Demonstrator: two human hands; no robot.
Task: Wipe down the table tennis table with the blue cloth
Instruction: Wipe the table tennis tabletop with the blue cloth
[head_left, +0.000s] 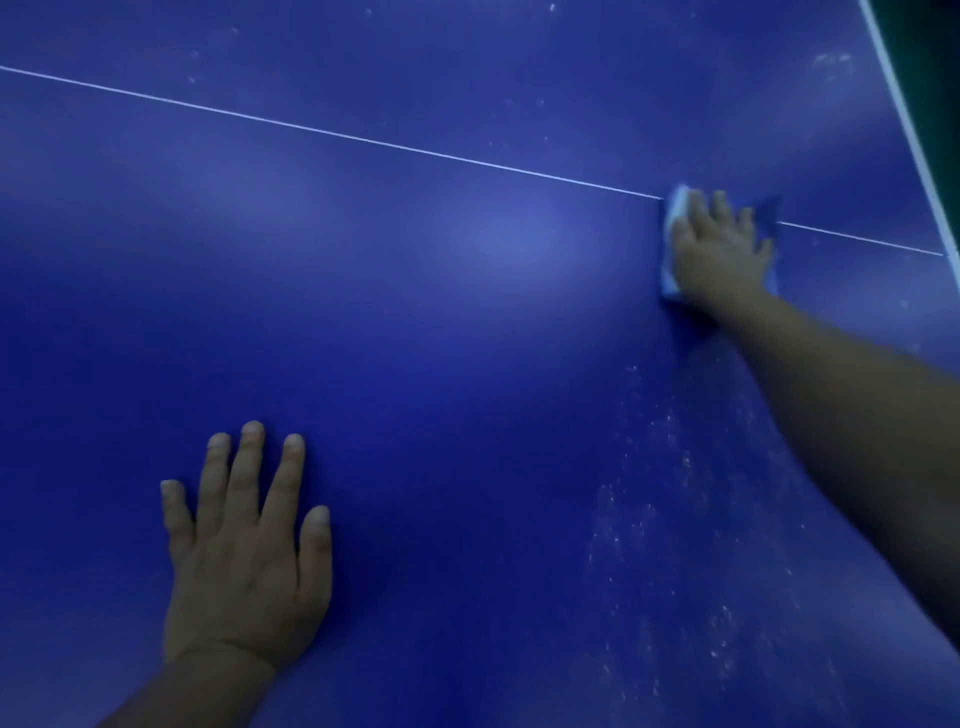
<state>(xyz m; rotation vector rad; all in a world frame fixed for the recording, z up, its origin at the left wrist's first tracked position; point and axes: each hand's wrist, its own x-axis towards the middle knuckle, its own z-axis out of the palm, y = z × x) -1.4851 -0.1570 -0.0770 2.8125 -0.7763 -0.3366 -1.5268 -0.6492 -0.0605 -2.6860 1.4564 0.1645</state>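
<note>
The dark blue, matte table tennis worktop (415, 322) fills nearly the whole view. A thin white centre line (332, 132) is drawn across it from the upper left toward the right. A broader white edge stripe (901, 104) is seen at the upper right, with a dark green floor (935, 62) beyond it.

The blue cloth (768, 218), folded flat with a paler patch at its left corner, is pressed against the worktop directly on the centre line, near the right edge. It is covered by the right hand (719, 249), whose grip is spread apart, fingers laid flat over the fabric rather than closed around it. The right forearm is stretched out from the lower right.

The left hand (244, 551) is laid palm-down on the bare worktop at the lower left, fingers splayed, with nothing held, well apart from the cloth.

Pale dusty specks (670, 499) are scattered over the surface beside the right forearm.
</note>
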